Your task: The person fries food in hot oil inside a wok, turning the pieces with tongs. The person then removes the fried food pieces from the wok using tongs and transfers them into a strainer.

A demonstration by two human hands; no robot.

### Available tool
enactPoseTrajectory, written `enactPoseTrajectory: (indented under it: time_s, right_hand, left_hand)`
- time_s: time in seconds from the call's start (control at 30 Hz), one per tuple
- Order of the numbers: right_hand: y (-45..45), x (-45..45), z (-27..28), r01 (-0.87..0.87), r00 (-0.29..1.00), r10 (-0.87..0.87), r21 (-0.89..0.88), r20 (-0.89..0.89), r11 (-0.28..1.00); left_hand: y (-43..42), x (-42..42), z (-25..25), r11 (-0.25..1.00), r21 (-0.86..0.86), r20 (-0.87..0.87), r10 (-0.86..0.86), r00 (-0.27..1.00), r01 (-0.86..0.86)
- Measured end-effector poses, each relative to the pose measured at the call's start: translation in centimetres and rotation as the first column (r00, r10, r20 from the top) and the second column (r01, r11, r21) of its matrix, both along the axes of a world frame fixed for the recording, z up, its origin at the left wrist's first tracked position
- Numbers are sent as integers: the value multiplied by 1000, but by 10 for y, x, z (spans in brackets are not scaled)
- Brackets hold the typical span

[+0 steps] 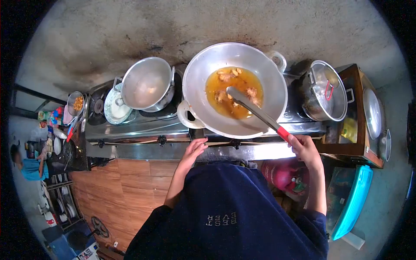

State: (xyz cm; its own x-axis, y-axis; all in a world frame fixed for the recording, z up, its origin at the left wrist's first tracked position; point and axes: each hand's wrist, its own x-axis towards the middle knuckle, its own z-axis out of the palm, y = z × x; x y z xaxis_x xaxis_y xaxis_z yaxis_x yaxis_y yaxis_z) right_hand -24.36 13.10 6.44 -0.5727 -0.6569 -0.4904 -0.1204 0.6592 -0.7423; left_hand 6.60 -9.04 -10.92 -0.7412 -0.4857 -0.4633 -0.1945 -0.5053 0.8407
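One head view, logged from my remote seat: red-handled tongs [259, 113], held in right hand [305, 149], long axis slanting forward-left to browned pieces [252, 93] in wok [195, 78], ahead of both hands. Left hand [194, 151]: holding nothing, nearest wok handle [195, 124].

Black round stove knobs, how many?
3: left knob, far left; middle knob, in front of deep silver pot; right knob, in front of wide silver wok. More may be hidden.
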Motion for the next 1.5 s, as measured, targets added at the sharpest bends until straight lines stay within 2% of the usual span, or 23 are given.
enactPoseTrajectory:
  time_s: [0.03,0.17,0.57,0.67,0.87,1.07,1.27,1.5]
  right_hand:
    - [2,-5,-5,25,997,-24,-9,70,1000]
    - [2,-12,6,46,992,-49,28,120,999]
    - [-19,-19,2,11,997,-19,104,73,995]
    - [-30,-22,0,33,995,-46,140,92,990]
    - [-51,-28,-10,9,993,-20,93,117,996]
    - [-74,-33,-12,68,977,-86,98,197,993]
    - [-81,-35,-18,28,987,-33,35,160,999]
    - [-75,-33,-6,11,994,-20,85,103,996]
  left_hand:
    - [0,1,0,1000,-2,-1,4,1000,-4]
    - [0,5,-4,1000,-12,-6,24,1000,-24]
    - [0,5,0,1000,-15,4,28,1000,-28]
    - [-2,6,0,999,-33,5,25,1000,-25]
    - [-4,9,-2,998,-30,32,48,998,-47]
    - [-6,11,-3,997,10,20,72,997,-72]
    - [-8,12,2,997,1,22,72,997,-72]
    - [-10,8,-2,998,-7,25,56,998,-56]
